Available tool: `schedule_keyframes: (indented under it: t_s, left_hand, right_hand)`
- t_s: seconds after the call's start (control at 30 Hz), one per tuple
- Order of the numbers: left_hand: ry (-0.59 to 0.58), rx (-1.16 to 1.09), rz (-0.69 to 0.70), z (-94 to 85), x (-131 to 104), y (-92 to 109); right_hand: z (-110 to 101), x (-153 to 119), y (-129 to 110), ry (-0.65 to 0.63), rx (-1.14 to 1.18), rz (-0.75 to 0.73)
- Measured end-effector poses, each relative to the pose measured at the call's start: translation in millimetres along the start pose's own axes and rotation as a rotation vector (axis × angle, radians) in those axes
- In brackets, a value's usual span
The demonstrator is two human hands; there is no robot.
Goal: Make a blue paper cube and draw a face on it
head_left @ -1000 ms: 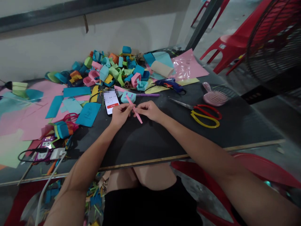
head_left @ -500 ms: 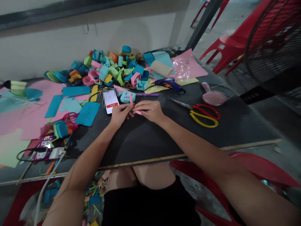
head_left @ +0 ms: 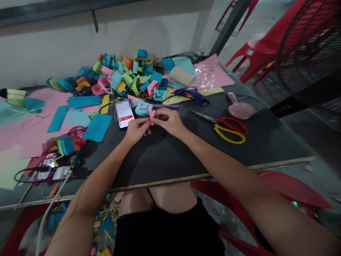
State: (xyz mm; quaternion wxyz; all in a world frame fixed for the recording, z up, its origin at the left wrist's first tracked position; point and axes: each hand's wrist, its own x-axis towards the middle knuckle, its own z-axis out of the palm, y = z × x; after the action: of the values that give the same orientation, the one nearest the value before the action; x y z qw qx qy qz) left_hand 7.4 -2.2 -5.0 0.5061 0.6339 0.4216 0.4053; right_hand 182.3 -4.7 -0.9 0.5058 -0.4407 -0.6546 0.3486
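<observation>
Between my two hands is a narrow pink paper strip [head_left: 152,115], bent so that two ends point up close together. My left hand [head_left: 137,130] pinches its lower part with thumb and fingers. From the other side, my right hand [head_left: 170,122] has closed fingertips on the same strip. Just behind my fingers sit a light-blue folded paper piece [head_left: 142,109] with purple marks and a purple pen [head_left: 167,106]. A phone [head_left: 124,113] with a lit screen lies by my left hand. Scissors [head_left: 229,128] with red and yellow handles rest to the right.
A heap of folded coloured paper pieces [head_left: 128,76] lies against the wall. Nearby are a blue glue gun [head_left: 192,94], a pink hairbrush [head_left: 241,108] and a cardboard tube [head_left: 182,76]. Paper sheets [head_left: 45,121] and a power strip [head_left: 48,170] with cables cover the left. A fan [head_left: 311,53] stands right.
The pink strip's right-hand end, which lay low by my right fingers, now points up beside the other end. My right hand has turned upward slightly. The whole view has shifted a little.
</observation>
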Motion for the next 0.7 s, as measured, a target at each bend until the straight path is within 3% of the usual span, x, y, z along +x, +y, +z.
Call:
schedule_keyframes:
  t_s: [0.27, 0.5, 0.7]
  left_hand:
    - [-0.038, 0.108, 0.034, 4.3, -1.5, 1.3]
    - [-0.006, 0.159, 0.091, 4.9, -0.3, -1.3]
    - [0.122, 0.284, 0.272, 4.8, -1.9, 3.7]
  right_hand:
    - [3.4, 3.1, 4.9, 0.033, 0.277, 0.147]
    - [2.0, 4.0, 1.9, 0.025, 0.303, 0.167]
    - [-0.4, 6.6, 4.8, 0.075, 0.323, 0.201]
